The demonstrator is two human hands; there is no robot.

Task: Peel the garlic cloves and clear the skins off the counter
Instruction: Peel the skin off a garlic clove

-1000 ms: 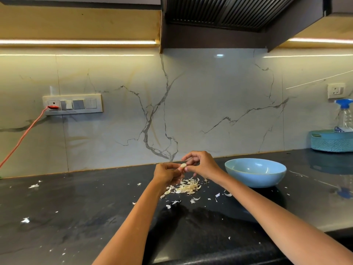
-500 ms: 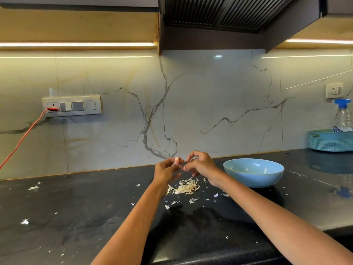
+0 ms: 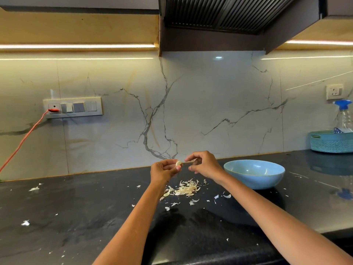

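Note:
My left hand (image 3: pixel 163 170) pinches a pale garlic clove (image 3: pixel 178 163) between thumb and fingertips, held above the black counter (image 3: pixel 80 211). My right hand (image 3: pixel 206 167) hovers just right of the clove, a small gap apart. Its fingers are curled, thumb and forefinger brought together, and I see no skin between them. A heap of peeled garlic skins (image 3: pixel 186 189) lies on the counter below both hands, with loose flakes (image 3: pixel 193 202) scattered around it. A light blue bowl (image 3: pixel 254 176) stands to the right of the heap; I cannot see its contents.
Stray skin bits lie far left (image 3: pixel 34 188) and near left (image 3: pixel 25 223). A teal basket (image 3: pixel 330 142) with a spray bottle (image 3: pixel 343 117) sits at the back right. An orange cable (image 3: pixel 24 138) hangs from the wall socket on the left.
My right hand has drawn away to the right from the clove, which it touched before. The left hand has risen slightly with the clove still in it.

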